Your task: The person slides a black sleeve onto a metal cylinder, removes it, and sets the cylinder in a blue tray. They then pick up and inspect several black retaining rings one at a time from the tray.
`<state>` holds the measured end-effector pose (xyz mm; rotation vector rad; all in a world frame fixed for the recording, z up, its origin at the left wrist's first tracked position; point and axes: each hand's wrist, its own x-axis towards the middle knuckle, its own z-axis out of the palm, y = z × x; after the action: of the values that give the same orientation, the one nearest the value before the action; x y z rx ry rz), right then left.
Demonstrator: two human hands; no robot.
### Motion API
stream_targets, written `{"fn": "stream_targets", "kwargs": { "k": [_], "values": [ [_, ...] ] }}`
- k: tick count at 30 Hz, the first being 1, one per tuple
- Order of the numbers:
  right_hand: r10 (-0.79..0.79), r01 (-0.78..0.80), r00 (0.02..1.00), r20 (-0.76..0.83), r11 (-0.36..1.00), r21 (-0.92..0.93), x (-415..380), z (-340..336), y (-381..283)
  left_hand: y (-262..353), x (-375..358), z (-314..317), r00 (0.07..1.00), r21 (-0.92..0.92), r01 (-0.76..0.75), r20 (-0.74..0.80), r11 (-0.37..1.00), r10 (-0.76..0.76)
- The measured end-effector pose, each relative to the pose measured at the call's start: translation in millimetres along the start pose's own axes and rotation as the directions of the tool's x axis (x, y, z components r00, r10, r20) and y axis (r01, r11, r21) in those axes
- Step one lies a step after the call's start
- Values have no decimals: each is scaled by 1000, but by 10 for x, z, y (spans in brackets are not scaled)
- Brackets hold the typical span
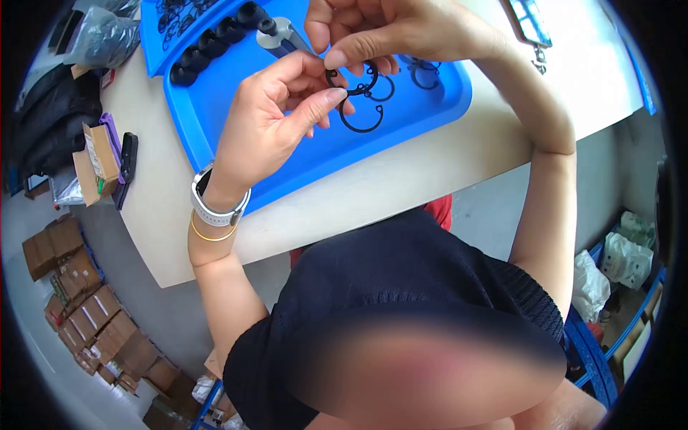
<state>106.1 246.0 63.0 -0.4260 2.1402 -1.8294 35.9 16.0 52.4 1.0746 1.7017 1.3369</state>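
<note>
Both my hands meet over a blue tray (265, 190), pinching a black circlip (360, 92) between them. My left hand (269, 118), with a watch on the wrist, grips the ring's lower left side between thumb and fingers. From above, my right hand (390, 32) pinches the upper side of the same ring. Just below the fingertips another black circlip (360, 132) shows with its gap and small eyelet ends. More thin rings (426, 87) lie on the tray to the right. A grey cylindrical part (287, 34) with a black end is beside my left fingers.
A row of black knob-like parts (213, 44) lines the tray's left side, near a smaller blue tray (161, 61) of small black rings. A phone-like device (529, 23) lies at the table's far right. Cardboard boxes (93, 308) are stacked on the floor at left.
</note>
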Motion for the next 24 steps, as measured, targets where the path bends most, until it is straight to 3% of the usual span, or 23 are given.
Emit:
{"fn": "stream_targets", "kwargs": {
  "k": [2,7,14,17,22,24],
  "values": [
    [31,-28,999,-25,996,87,9,-29,9,6,8,-17,1000,-1,21,-9,1000,-21],
    [69,-69,998,-14,997,41,-2,-140,72,-81,41,-84,997,-113,-74,-38,991,70],
    [-21,26,998,-61,997,76,9,-124,154,-133,60,-84,994,-157,-113,-24,981,111],
    [-128,127,984,-125,992,-10,13,-117,113,-120,46,-72,995,-173,-96,-23,980,93],
    [-146,146,989,-37,989,24,11,-162,94,-133,40,-120,995,-202,-101,-35,974,96],
    [-161,162,987,-6,987,26,-25,-154,52,-169,23,-168,993,-107,-104,-65,989,97]
  ]
}}
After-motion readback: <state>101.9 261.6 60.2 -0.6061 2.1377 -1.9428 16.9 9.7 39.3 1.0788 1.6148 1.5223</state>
